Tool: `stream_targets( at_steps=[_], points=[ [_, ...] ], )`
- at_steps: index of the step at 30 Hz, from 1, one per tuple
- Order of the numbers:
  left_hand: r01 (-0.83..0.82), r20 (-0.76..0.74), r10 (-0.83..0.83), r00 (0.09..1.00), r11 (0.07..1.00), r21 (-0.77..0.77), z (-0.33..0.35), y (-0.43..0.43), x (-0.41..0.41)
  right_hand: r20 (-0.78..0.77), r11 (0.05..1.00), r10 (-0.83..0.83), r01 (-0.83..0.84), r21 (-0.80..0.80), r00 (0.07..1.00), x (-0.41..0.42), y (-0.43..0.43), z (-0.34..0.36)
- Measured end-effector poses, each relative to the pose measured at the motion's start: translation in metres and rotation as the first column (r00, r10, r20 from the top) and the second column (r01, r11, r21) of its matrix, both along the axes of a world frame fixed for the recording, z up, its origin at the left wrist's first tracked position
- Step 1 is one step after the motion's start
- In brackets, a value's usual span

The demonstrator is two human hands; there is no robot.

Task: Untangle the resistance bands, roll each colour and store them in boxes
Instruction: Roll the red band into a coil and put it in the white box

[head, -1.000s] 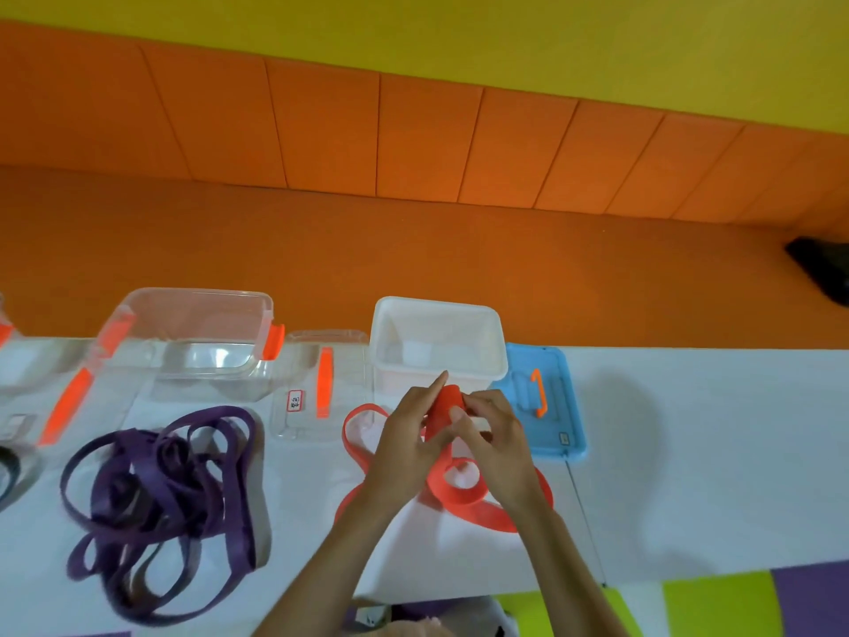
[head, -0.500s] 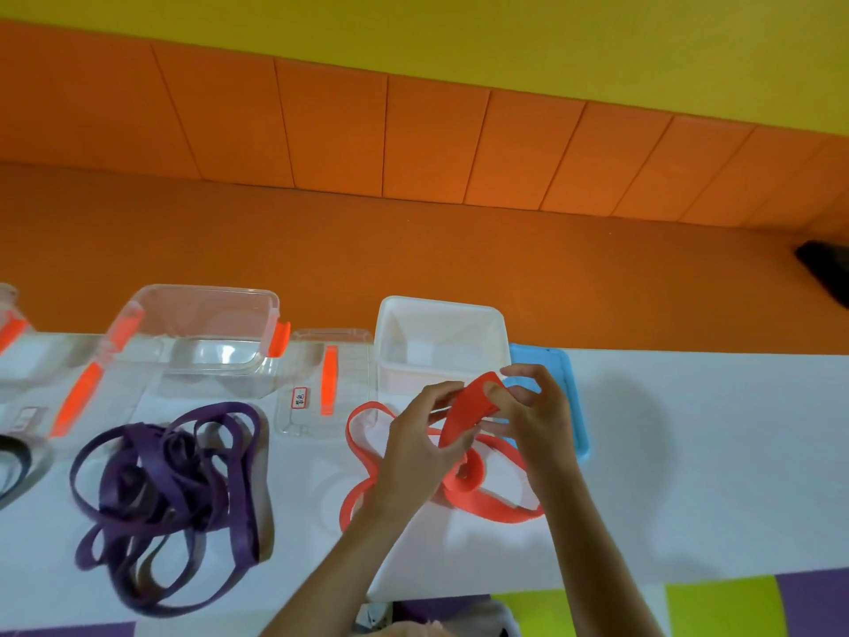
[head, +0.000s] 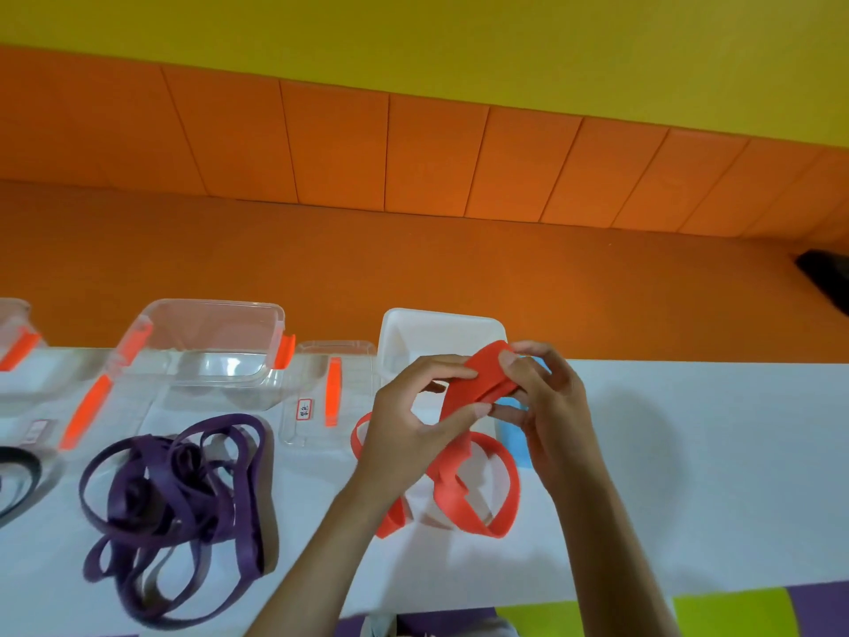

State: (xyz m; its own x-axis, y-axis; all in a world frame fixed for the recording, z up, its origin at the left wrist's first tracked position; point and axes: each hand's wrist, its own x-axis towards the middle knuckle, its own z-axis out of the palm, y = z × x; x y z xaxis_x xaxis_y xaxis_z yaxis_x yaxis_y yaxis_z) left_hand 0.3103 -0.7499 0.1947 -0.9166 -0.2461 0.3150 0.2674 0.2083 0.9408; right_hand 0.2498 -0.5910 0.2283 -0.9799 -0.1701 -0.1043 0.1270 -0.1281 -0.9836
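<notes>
Head view: your left hand [head: 410,418] and right hand [head: 544,406] both pinch the flat red rubber resistance band [head: 473,383], raised above the white bench [head: 666,475].

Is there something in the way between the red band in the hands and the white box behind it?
Nothing visible blocks it. The left hand and the right hand pinch the red band just in front of the white box, whose top is open. A blue lid lies beside the box, on its right.

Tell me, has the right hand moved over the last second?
Yes. Against the white box, the right hand has shifted right and slightly away, now covering most of the blue lid.
</notes>
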Motion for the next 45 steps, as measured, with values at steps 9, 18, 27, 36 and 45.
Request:
stream_targets(
  at_steps=[9, 18, 27, 36, 45],
  points=[
    [-0.075, 0.190, 0.098, 0.977, 0.990, -0.122, -0.043, 0.011, 0.001, 0.123, 0.984, -0.029, 0.007, 0.180, 0.992, 0.002, -0.017, -0.041],
    [0.044, 0.307, 0.017, 0.952, 0.981, -0.190, -0.050, 0.002, -0.009, 0.083, 0.964, -0.030, 0.007, 0.267, 0.996, -0.007, -0.005, -0.053],
    [-0.106, 0.218, 0.068, 0.974, 0.980, 0.168, -0.050, 0.003, -0.005, 0.251, 1.000, -0.023, 0.026, -0.009, 0.968, -0.007, -0.008, -0.047],
    [-0.202, 0.207, 0.166, 0.964, 0.965, 0.167, -0.062, 0.004, -0.005, 0.223, 0.956, 0.105, -0.160, 0.247, 0.969, -0.006, -0.011, -0.058],
    [-0.184, 0.223, 0.166, 0.961, 0.981, 0.063, -0.058, 0.006, -0.007, 0.118, 0.908, 0.279, -0.302, 0.291, 0.953, 0.004, -0.001, -0.059]
  ],
)
